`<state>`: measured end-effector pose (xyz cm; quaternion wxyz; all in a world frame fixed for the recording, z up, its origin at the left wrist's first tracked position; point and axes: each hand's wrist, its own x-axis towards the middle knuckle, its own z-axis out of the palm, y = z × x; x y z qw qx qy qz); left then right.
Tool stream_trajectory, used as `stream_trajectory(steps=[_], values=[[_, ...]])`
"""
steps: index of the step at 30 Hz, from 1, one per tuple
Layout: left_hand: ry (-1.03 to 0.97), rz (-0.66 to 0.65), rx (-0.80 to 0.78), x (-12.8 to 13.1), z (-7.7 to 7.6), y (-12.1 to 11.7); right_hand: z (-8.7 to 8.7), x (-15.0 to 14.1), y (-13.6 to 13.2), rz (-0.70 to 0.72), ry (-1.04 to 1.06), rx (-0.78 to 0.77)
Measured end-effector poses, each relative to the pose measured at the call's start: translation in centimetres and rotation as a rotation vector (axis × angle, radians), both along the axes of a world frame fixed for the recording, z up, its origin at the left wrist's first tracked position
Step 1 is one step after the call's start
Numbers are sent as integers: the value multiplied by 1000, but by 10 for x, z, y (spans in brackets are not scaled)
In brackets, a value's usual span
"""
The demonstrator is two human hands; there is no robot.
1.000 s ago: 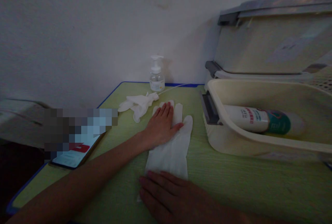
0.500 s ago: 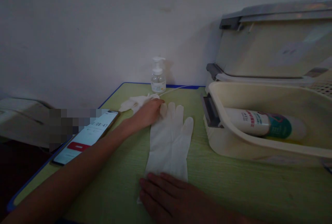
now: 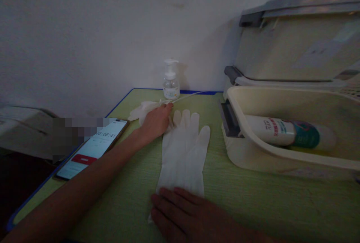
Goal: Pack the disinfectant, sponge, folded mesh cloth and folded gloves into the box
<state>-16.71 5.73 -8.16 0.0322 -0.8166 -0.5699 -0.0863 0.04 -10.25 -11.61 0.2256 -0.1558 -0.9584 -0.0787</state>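
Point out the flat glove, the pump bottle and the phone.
Flat glove (image 3: 182,156): head view, on its middle, below the fingers.
Pump bottle (image 3: 171,84): head view, on its clear body.
Phone (image 3: 97,147): head view, on its screen.

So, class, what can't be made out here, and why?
All in the head view:
Cuff of the flat white glove: partly covered by the bare right hand.
Part of the crumpled white glove: behind the bare left hand.
Right end of the cream plastic basket: cut off by the picture's right edge.
Fine print on the clear, white-pumped bottle: too small.
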Motion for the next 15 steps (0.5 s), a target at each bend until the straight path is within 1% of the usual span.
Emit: stream_trajectory(steps=[4, 8, 15], values=[[-9, -7, 31, 3, 0, -4, 0, 0, -1, -2, -18, -13], [-59, -60, 59, 5, -2, -2, 1, 1, -1, -4, -7, 1], [-118, -148, 17, 4, -11, 8, 1, 0, -1, -4, -15, 5]])
